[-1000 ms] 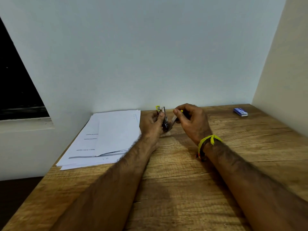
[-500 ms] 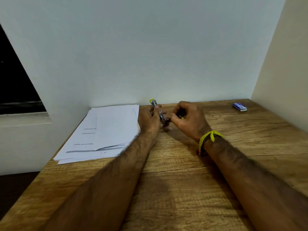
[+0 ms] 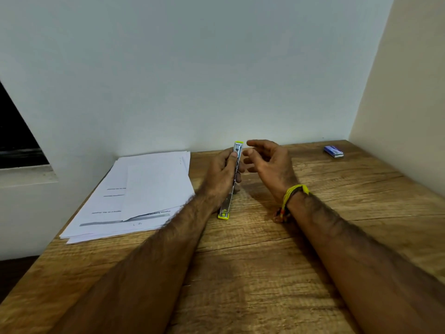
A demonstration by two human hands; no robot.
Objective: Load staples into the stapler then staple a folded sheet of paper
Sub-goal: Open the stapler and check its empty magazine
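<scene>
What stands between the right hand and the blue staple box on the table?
Nothing visible. The right hand hangs open beside the stapler, which the left hand grips. Only bare table lies between it and the box near the right wall.

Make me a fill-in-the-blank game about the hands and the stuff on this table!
1. The stapler is held by the ____ hand.
2. The right hand is open and holds ____.
3. The pile of paper lies to the ____ of both hands.
4. The small blue box sits on the wooden table near the far ____ corner.

Missing words: left; nothing; left; right
</scene>
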